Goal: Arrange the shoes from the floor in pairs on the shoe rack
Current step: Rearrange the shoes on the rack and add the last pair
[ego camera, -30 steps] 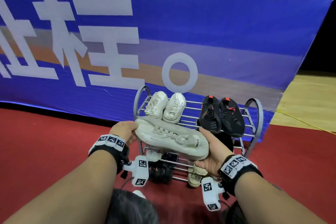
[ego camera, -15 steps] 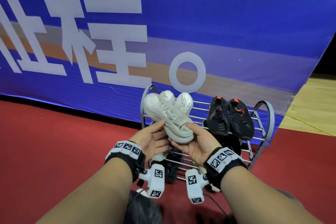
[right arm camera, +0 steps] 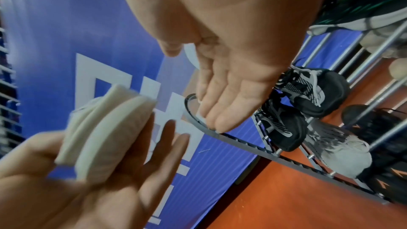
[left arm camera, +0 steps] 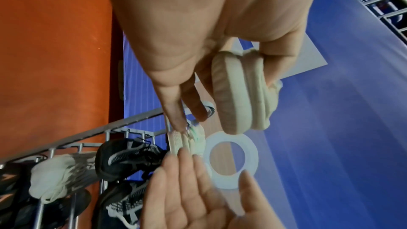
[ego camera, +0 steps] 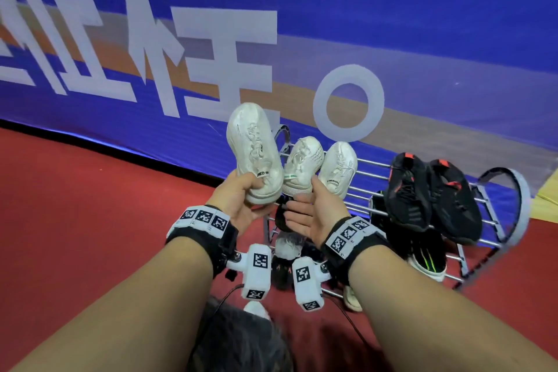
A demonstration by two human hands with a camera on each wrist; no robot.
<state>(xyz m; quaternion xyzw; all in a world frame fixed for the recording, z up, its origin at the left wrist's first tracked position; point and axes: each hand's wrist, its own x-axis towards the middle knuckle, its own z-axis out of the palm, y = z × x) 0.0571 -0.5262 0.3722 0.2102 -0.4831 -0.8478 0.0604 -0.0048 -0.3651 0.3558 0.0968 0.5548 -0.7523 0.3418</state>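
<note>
Left hand (ego camera: 241, 202) clamped on the heel of a worn off-white lace-up sneaker (ego camera: 254, 150), held above the left end of the grey wire shoe rack (ego camera: 422, 190), long axis near upright, toe up toward the blue printed banner (ego camera: 422, 24). Right hand (ego camera: 314, 214) empty beside it, fingers straight and apart.

Backdrop and floor around my grip

A blue banner (ego camera: 422, 24) hangs right behind my grip and fills the view above it, printed with large white characters (ego camera: 211, 39) up and to the left and a white ring (ego camera: 320, 106) just above and to the right. A tan stripe (ego camera: 422, 127) crosses it. Red carpet (ego camera: 90, 220) spreads below and to the left; a patch of yellow wooden floor (ego camera: 548, 199) shows far right.
</note>
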